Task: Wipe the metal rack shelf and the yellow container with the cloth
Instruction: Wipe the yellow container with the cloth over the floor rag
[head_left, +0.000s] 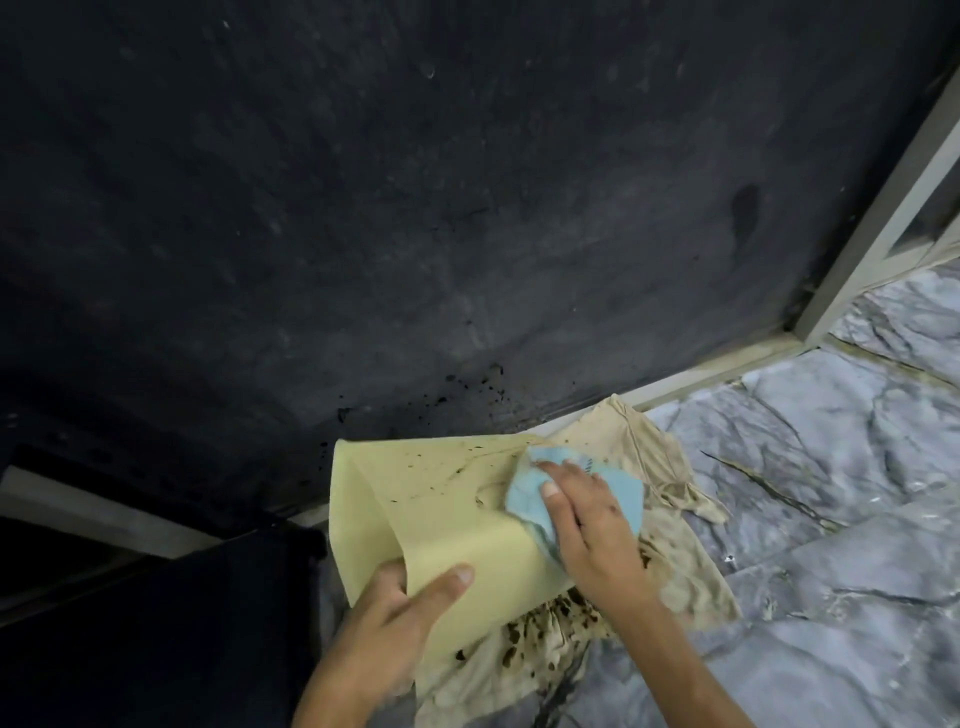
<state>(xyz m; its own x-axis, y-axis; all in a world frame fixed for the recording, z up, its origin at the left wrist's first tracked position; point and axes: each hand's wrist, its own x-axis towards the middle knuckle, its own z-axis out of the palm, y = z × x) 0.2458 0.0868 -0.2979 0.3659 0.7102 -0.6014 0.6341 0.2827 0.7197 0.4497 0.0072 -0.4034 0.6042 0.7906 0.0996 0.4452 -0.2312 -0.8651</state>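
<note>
The pale yellow container (436, 514) lies tilted on its side low in the middle of the head view, with dark specks and streaks on its upper face. My left hand (395, 623) grips its near edge, thumb on top. My right hand (587, 525) presses a light blue cloth (530, 493) flat against the container's right part, fingers spread over it. The large dark, grimy surface (415, 208) of the rack fills the upper view behind the container.
A beige stained rag (670, 566) lies under and to the right of the container on the grey marble floor (831, 519). A pale metal frame bar (878, 228) rises at the right. A black object (182, 634) sits at the lower left.
</note>
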